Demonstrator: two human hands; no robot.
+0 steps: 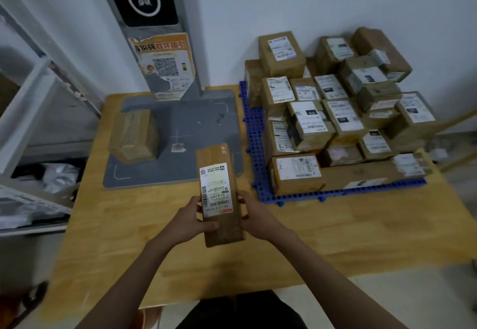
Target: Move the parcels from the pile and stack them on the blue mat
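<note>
Before you stands a wooden table (361,238). On its left part lies a grey scanner base (206,132), bearing one taped brown parcel (134,136). Just beside it, on the right, lies the blue mat (254,132), piled with labelled cardboard parcels (335,117).

Matt cardboard parcels (333,119) on a perforated, seemingly plastic blue mat (254,132); wooden table (361,235).

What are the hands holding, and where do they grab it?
Both hands hold one long brown parcel by its near end. The left hand grips its left side with the thumb on top, and the right hand grips its right side.
</note>
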